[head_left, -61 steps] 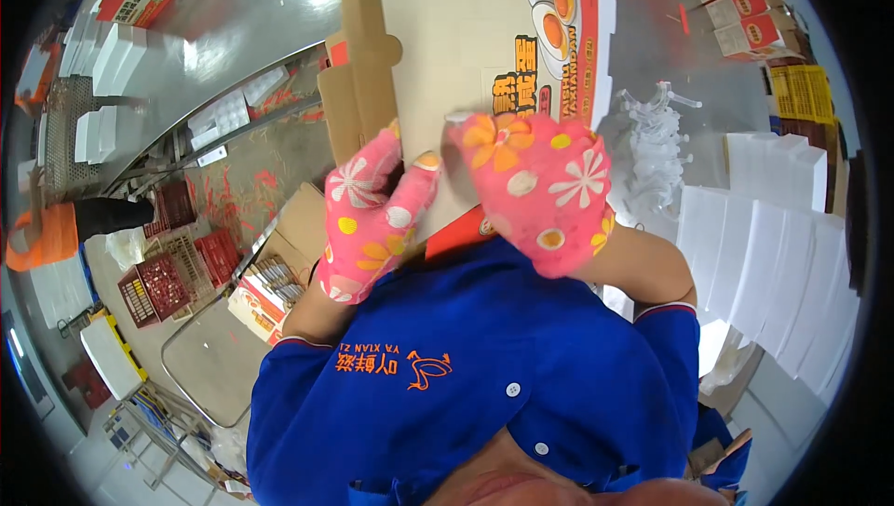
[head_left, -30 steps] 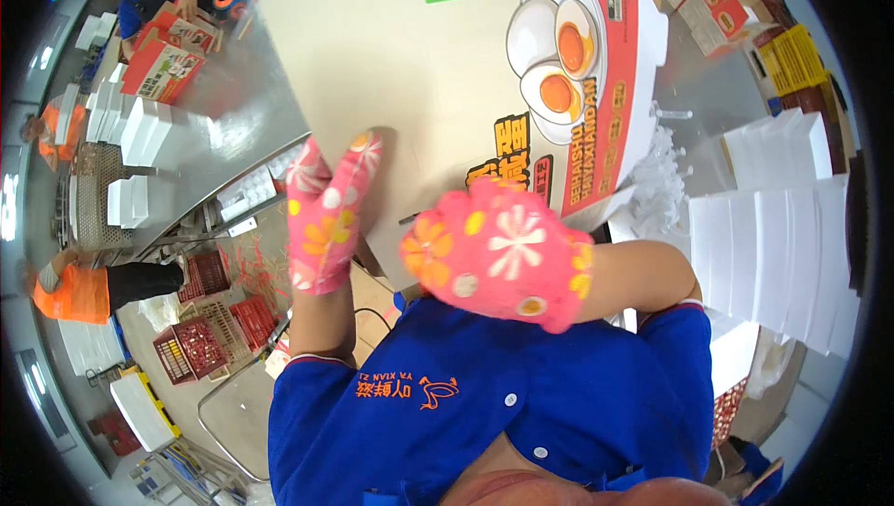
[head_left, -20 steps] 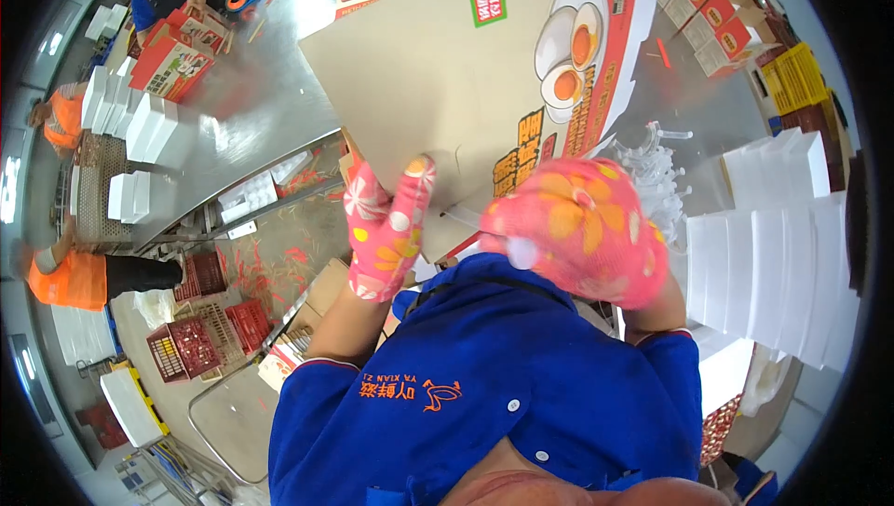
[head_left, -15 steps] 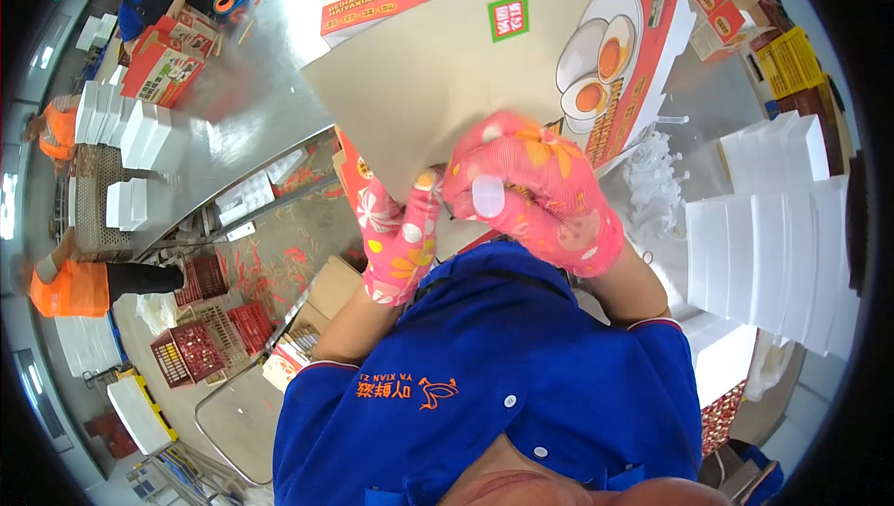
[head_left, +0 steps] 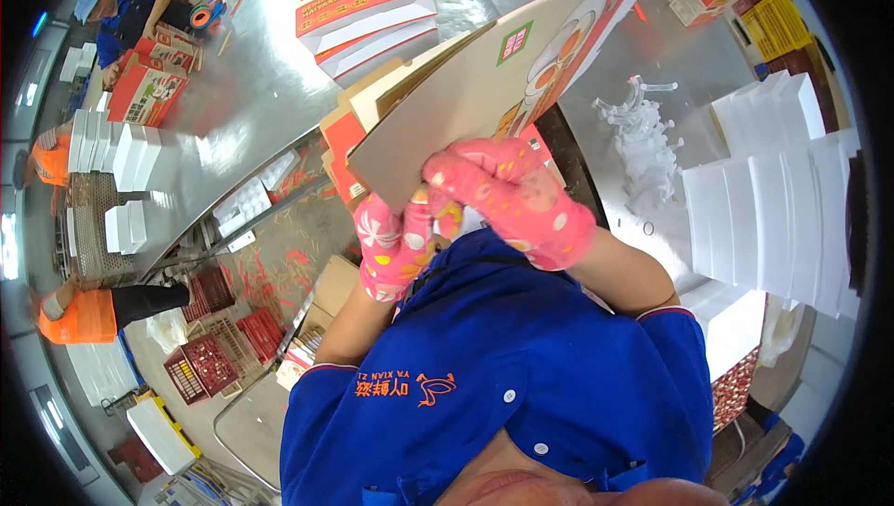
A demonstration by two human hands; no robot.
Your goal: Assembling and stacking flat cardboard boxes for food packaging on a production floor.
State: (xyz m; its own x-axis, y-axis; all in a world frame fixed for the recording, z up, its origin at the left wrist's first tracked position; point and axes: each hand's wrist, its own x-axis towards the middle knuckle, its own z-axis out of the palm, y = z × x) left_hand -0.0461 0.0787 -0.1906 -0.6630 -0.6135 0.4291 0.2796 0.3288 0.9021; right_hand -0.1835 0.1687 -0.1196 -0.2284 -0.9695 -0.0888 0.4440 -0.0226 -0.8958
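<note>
A printed cardboard carton in white, red and grey, with egg pictures on its side, stands tilted in front of me, flaps raised. My left hand, in a pink flowered glove, grips its lower left corner with the thumb on the grey panel. My right hand, in a matching glove, is closed against the panel's lower edge, close to the left. What its fingers hold is hidden. A heap of clear plastic carry handles lies on the metal table to the right.
Flat printed cartons are stacked at the far side. White foam boxes pile up on the right. Red crates stand on the floor at left. A co-worker in blue handles cartons far left; others wear orange vests.
The carton has tipped and turned, its panel now slanting up to the right. My right hand has shifted slightly left, and the clear plastic piece at its fingers no longer shows.
</note>
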